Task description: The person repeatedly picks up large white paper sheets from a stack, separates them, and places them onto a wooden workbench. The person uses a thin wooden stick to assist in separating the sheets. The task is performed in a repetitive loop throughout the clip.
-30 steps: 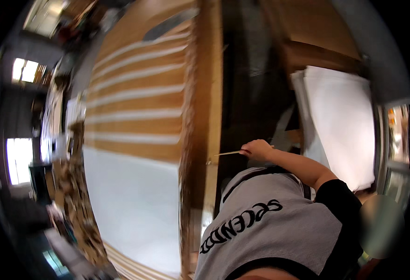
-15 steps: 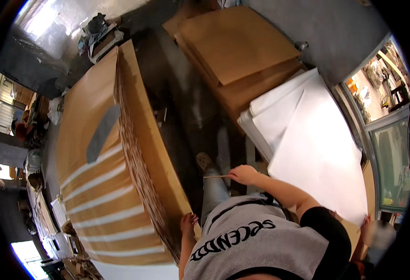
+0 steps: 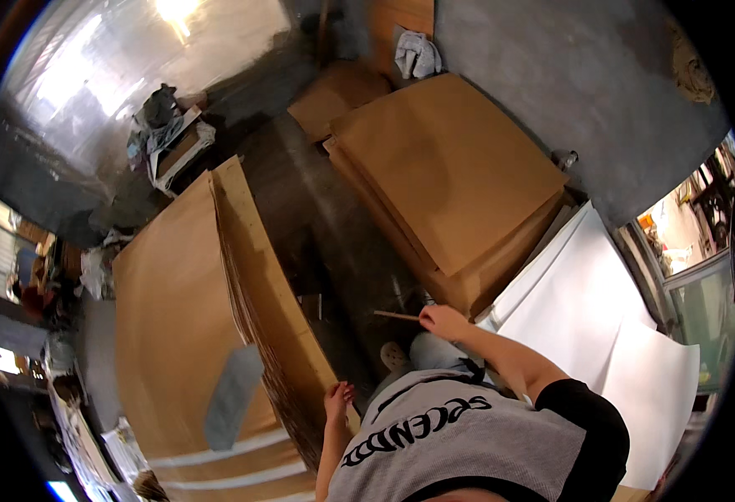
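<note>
My right hand [image 3: 444, 322] is closed around one end of a thin, light-brown stick [image 3: 397, 315], which points left over the dark floor between two stacks. My left hand [image 3: 337, 400] hangs low beside my body, at the edge of a wooden board [image 3: 288, 291]. Its fingers are loosely bent and I see nothing in them. Left of that board lies a wide stack of brown sheets [image 3: 171, 284] with ragged edges. A grey flat piece with cut corners [image 3: 234, 397] rests on top, and white strips [image 3: 217, 449] cross its near part.
Ahead on the right stands a stack of brown boards [image 3: 447, 167]. Large white sheets [image 3: 581, 289] lie at my right, one corner bent up. A dark floor aisle [image 3: 342, 251] runs between the stacks. Cloths and a box [image 3: 171, 146] sit by the far wall.
The view has shifted, so the stacks appear lower and more of the far wall shows. Another person's arm at the right edge is out of sight. My right hand still holds the stick.
</note>
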### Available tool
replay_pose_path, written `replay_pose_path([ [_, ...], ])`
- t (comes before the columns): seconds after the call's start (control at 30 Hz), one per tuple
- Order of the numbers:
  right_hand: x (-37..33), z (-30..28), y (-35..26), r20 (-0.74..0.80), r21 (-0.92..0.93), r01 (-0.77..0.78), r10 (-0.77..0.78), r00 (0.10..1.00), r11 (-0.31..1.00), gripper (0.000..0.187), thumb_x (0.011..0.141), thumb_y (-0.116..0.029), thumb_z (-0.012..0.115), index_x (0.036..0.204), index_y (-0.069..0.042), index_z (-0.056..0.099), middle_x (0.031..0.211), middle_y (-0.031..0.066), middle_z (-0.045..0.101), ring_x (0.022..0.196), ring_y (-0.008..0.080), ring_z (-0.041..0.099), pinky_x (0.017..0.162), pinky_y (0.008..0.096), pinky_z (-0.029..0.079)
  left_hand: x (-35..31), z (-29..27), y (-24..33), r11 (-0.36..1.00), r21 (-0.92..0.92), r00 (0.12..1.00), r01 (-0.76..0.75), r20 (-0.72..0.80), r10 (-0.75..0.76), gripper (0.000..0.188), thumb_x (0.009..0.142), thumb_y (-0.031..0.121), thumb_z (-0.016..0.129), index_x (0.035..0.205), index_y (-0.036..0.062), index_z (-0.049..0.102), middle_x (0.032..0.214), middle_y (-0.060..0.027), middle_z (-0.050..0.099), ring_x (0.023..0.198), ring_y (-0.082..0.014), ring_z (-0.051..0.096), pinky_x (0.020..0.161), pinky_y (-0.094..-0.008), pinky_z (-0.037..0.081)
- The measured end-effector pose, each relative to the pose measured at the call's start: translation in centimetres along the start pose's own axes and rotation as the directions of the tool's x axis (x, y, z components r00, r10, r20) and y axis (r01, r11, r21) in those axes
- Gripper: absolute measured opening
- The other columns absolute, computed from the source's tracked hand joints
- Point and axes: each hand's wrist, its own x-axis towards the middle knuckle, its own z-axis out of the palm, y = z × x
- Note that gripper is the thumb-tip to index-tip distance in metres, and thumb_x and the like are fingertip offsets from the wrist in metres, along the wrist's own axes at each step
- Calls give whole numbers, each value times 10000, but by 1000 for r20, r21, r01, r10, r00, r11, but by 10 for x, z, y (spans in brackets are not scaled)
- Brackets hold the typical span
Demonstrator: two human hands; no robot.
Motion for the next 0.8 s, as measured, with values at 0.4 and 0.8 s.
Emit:
replay_pose_path([
  [0.4,226,-86,34,-118,155,-220,239,964,963,240,817,-306,476,923,-125,593,809,116,614,755,312,575,635,414,444,198,55,193,998,57,990,-39,135,31,199,834,197,539,965,51,511,777,-65,598,676,-145,573,565,-222,451],
  [0.8,448,-188,34,-341,134,-236,268,901,962,195,809,-274,488,871,-140,615,772,109,614,720,300,581,599,427,444,330,72,347,860,373,937,347,-172,-303,139,815,131,512,904,27,536,688,-82,575,487,-172,514,473,-265,461],
])
